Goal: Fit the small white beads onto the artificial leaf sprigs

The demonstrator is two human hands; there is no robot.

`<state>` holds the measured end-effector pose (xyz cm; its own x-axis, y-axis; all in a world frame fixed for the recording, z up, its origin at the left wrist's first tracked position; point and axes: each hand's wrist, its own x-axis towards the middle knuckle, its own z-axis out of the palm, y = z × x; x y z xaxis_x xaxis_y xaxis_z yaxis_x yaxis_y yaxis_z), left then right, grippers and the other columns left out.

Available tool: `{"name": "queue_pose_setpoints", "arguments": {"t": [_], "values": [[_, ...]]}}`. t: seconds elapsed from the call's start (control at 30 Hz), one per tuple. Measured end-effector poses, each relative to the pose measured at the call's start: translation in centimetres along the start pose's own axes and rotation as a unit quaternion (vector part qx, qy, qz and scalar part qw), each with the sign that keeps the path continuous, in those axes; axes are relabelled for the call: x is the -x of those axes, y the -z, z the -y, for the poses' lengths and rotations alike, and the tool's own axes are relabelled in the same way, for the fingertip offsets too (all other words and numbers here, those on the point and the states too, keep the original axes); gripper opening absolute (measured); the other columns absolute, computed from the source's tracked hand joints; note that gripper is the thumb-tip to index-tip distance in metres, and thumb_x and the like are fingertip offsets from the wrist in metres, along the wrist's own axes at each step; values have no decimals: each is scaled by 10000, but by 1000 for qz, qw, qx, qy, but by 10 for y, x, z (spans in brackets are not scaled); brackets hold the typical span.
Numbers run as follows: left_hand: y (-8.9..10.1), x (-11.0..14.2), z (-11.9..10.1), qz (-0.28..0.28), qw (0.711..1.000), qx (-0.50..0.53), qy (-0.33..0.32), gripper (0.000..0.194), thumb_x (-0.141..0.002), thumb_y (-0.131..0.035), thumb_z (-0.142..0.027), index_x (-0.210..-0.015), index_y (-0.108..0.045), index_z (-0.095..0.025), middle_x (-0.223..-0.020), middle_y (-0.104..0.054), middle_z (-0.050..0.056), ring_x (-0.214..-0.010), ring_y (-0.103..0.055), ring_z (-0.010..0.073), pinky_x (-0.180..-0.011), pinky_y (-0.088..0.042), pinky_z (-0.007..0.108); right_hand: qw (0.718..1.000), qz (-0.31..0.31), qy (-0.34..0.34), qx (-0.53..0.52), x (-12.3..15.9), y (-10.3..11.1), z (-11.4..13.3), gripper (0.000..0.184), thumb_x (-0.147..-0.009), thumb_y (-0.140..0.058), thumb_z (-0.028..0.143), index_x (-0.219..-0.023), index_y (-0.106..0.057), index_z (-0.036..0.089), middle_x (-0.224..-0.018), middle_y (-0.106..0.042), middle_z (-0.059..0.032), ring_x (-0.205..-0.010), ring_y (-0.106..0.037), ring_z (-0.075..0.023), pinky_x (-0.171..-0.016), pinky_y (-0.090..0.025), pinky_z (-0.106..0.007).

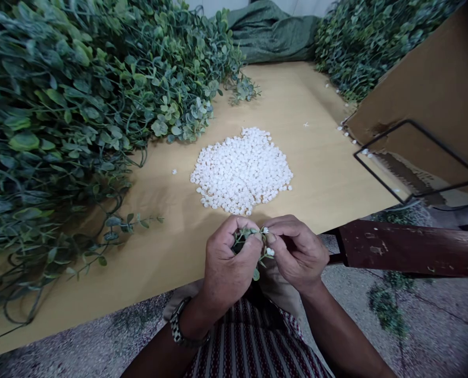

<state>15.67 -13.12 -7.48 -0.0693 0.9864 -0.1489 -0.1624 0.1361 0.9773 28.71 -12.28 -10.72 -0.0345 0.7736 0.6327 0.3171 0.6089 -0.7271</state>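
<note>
Head view: a leafy green sprig is being pinched between the thumb and fingers of the left hand, while at its right edge a small white piece is apparently being pinched by the thumb and forefinger of the right hand, the nearer one. Both are being held just nearside of the white pile (the sprig's long axis is being hidden by the fingers).

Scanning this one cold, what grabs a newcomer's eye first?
The bright heap of small white pieces, mid-picture on the tan table. Then the mass of green foliage filling the upper left. Just below the heap, the left hand and right hand pinch a leafy sprig.
</note>
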Motion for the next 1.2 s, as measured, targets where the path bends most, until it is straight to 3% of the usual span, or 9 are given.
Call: {"name": "queue_pose_setpoints", "arguments": {"t": [0.13, 0.23, 0.43, 0.5, 0.57, 0.67, 0.9, 1.03, 1.2], "values": [[1, 3, -1, 30, 988, 150, 25, 126, -731, -609, -218, -852, -578, -202, -690, -617, -7, -599, -562, 127, -549, -462, 228, 1000, 1, -11, -18, -1, 3, 1, 186, -822, -605, 38, -879, -631, 213, -748, -681, -9, -705, -659, -151, -599, -538, -284], [2, 5, 1, 39, 976, 211, 17, 59, -733, -577, -214, -751, -522, -201, -710, -624, 8, -627, -574, 138, -587, -478, 254, 1000, 9, -16, -15, 1, 7, 1, 166, -823, -597, 52, -856, -624, 212, -756, -676, -12, -698, -652, -154, -583, -524, -286], [5, 5, 6, 74, 985, 157, -8, 71, -813, -589, -182, -744, -571, -183, -877, -623, 29, -517, -469, 71, -470, -405, 218, 999, 34, -28, -14, -6, 25, 2, 142, -846, -583, 102, -916, -650, 206, -807, -668, -25, -758, -645, -165, -636, -523, -309], [6, 5, 8, 84, 986, 141, -38, 91, -838, -611, -197, -753, -581, -179, -918, -610, 31, -522, -469, 63, -466, -408, 212, 999, 28, -12, -10, -14, 28, 5, 179, -851, -585, 103, -975, -657, 210, -855, -672, -32, -814, -642, -170, -682, -525, -324], [7, 5, 10, 83, 987, 126, -63, 103, -844, -635, -199, -755, -591, -171, -950, -591, 31, -530, -474, 54, -462, -412, 203, 997, 70, 20, -13, -22, 27, 10, 206, -843, -602, 85, -1001, -657, 206, -896, -685, -40, -865, -642, -172, -729, -532, -336], [6, 5, 13, 77, 985, 129, -85, 105, -853, -646, -210, -770, -598, -168, -917, -574, 18, -528, -479, 48, -453, -421, 189, 989, 142, 31, -24, -29, 22, 15, 192, -838, -606, 57, -972, -654, 187, -878, -690, -38, -836, -636, -152, -725, -531, -316], [3, 7, 14, 75, 977, 171, -98, 69, -871, -639, -229, -866, -579, -194, -808, -631, 6, -540, -546, 79, -450, -475, 178, 989, 145, -33, -5, -23, 23, 21, 197, -845, -561, 34, -946, -634, 188, -806, -671, -2, -736, -617, -99, -658, -499, -244], [4, 10, 14, 61, 985, 118, -114, 52, -877, -624, -197, -878, -573, -187, -737, -577, -10, -580, -538, 83, -509, -470, 176, 983, 163, -71, -43, -27, 28, 23, 147, -882, -585, 109, -986, -638, 198, -808, -681, 5, -717, -629, -87, -637, -505, -214], [3, 13, 20, 58, 982, 38, -177, 79, -915, -540, -136, -947, -519, -206, -759, -552, -14, -615, -521, 82, -561, -450, 181, 973, 223, -50, -20, -31, 33, 25, 94, -884, -587, 107, -916, -654, 164, -692, -595, 9, -631, -549, -90, -569, -450, -226]]}}
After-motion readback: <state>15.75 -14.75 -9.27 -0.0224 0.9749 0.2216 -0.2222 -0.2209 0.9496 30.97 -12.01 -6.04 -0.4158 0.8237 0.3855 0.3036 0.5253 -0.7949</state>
